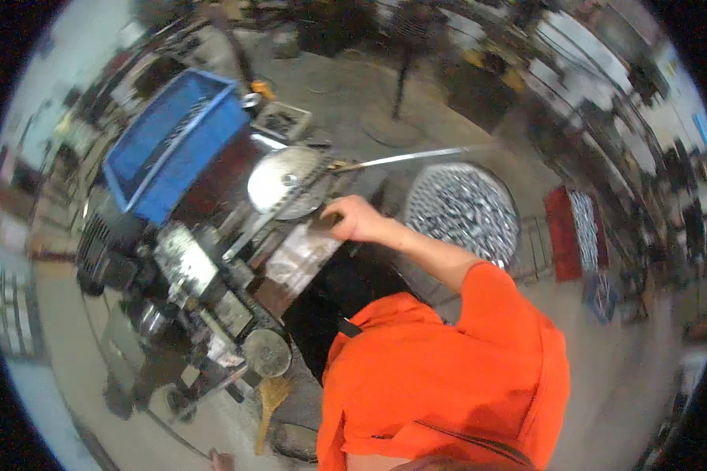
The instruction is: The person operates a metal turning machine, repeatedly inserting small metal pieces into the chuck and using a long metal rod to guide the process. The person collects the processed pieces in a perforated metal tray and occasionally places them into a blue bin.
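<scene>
My right hand point(353, 219) reaches over the front of a greasy machine, its fingers curled around a small dark piece I cannot make out. Just beyond it is a round, shiny metal disc point(270, 184), crossed by a long, narrow metal bar point(269, 223). A pale, worn plate or sheet point(300, 257) lies below the hand, toward my body. At the lower left edge shows a small bit of skin, apparently my left hand point(222, 461); its fingers are too cut off and blurred to read.
A blue crate point(177, 141) stands behind the machine. On the right are a round tray point(514, 228) heaped with small shiny metal parts and a red bin point(560, 235) with more. A straw brush point(272, 396) hangs near the round pulley point(267, 352). A fan point(408, 31) stands at the back.
</scene>
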`<state>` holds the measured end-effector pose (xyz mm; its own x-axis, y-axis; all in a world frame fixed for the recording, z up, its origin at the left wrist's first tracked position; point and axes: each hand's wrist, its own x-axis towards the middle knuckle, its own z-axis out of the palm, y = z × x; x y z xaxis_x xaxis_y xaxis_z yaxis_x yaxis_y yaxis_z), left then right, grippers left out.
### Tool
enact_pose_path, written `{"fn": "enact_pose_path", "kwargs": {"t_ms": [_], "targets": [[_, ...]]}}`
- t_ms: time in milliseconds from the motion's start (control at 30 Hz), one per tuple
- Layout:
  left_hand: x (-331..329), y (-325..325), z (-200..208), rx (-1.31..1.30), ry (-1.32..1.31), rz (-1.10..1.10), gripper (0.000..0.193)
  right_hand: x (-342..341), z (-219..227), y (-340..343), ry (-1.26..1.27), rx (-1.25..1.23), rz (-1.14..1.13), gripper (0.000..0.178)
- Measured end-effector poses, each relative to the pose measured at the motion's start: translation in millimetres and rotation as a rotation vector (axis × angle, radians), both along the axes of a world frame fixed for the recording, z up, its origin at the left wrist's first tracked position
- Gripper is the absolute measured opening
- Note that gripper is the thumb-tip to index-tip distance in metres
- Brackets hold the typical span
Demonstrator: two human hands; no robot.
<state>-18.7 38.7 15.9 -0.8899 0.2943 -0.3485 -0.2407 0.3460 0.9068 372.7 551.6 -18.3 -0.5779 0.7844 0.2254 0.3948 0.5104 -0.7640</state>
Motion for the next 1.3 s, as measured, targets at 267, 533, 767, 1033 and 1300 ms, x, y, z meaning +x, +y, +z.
{"fn": "enact_pose_path", "kwargs": {"t_ms": [267, 533, 767, 1033, 1300], "targets": [[-4, 23, -13, -0.097, -0.109, -0.037, 0.027, 186, -73, -4, -1.01, -0.247, -0.646, 0.041], [-10, 45, -20, -0.186, -0.049, -0.051, 0.027, 204, -111, -2, -0.831, -0.265, -0.697, 0.04], [-17, 57, -22, -0.249, 0.005, -0.091, 0.027, 228, -118, -8, -0.671, -0.171, -0.79, 0.024], [-24, 57, -23, -0.297, 0.054, -0.106, 0.028, 251, -136, -4, -0.698, -0.198, -0.638, 0.033], [-42, 57, -25, -0.36, 0.14, -0.125, 0.028, 237, -98, -8, -0.705, -0.175, -0.696, 0.028]]}}
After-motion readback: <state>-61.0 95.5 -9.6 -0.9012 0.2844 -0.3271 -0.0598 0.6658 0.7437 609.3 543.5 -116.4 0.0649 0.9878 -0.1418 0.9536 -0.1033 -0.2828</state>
